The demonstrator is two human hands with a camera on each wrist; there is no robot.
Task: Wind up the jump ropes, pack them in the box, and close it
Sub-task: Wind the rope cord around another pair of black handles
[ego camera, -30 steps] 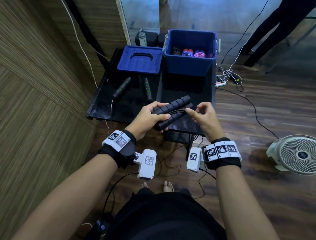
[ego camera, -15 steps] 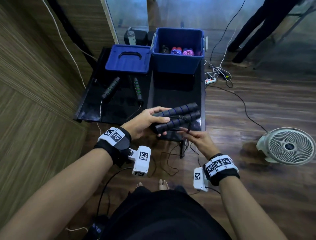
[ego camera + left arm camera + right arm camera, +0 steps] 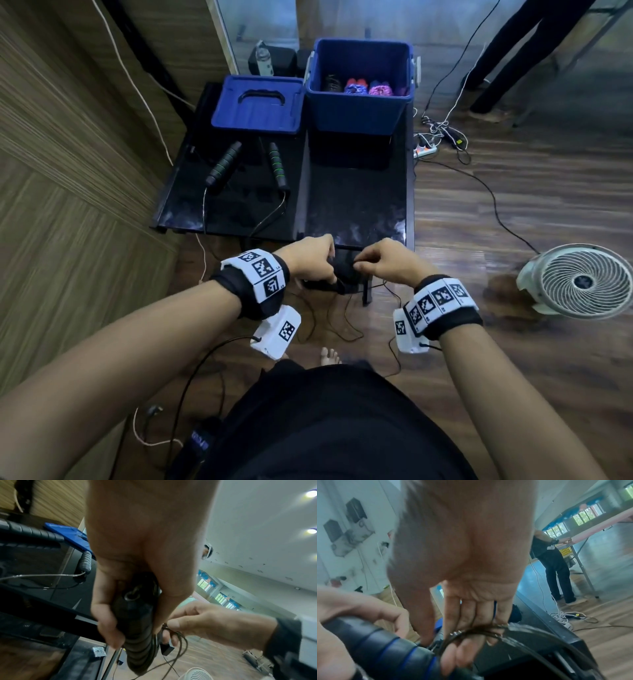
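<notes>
My left hand (image 3: 313, 262) grips the two black, blue-ringed jump rope handles (image 3: 137, 639) together, just below the near edge of the black table (image 3: 356, 205). My right hand (image 3: 376, 262) pinches that rope's thin dark cord (image 3: 476, 630) beside the handles; loose loops (image 3: 178, 650) hang under them. A second rope with black, green-ringed handles (image 3: 224, 166) lies unwound on the table's left half. The open blue box (image 3: 356, 106) stands at the back right and holds several wound ropes (image 3: 368, 87). Its blue lid (image 3: 255, 106) lies to the left of it.
A white floor fan (image 3: 579, 281) stands on the wooden floor at the right. A power strip with tangled cables (image 3: 433, 137) lies right of the table. A wood-panel wall (image 3: 68, 171) runs along the left. A person's legs (image 3: 507, 58) are at the back right.
Both hands have dropped from above the table to below its near edge. The handles, earlier lying crosswise and plainly seen, are now mostly hidden behind my hands. The right hand has returned to the cord.
</notes>
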